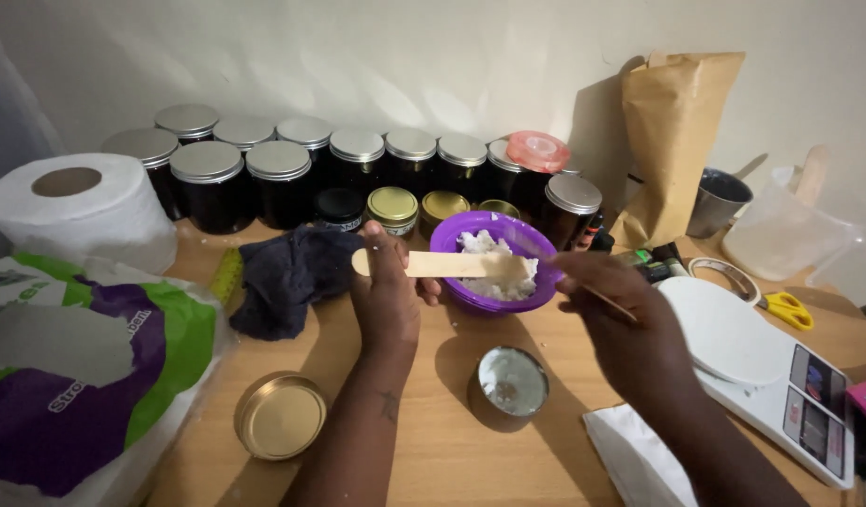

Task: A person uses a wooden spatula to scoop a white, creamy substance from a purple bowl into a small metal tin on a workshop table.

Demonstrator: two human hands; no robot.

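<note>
My left hand (pixel 388 293) grips a flat wooden stick (pixel 442 265), held level over the rim of a purple bowl (pixel 456 237) that contains a white, lumpy paste (pixel 494 272). Some paste clings to the stick's right end. My right hand (pixel 613 319) is beside the bowl and pinches a thin wooden stick (pixel 610 302) whose tip meets that end of the flat stick. An open small jar (pixel 511 383) with a pale residue inside stands on the table below the bowl. A gold lid (pixel 280 415) lies to its left.
Several dark jars with silver lids (pixel 279 183) line the back wall. A toilet roll (pixel 81 208), a printed bag (pixel 71 366) and a dark cloth (pixel 287 274) are at left. A white scale (pixel 752 357), yellow scissors (pixel 788 308), a brown paper bag (pixel 672 131) and a plastic jug (pixel 780 230) are at right.
</note>
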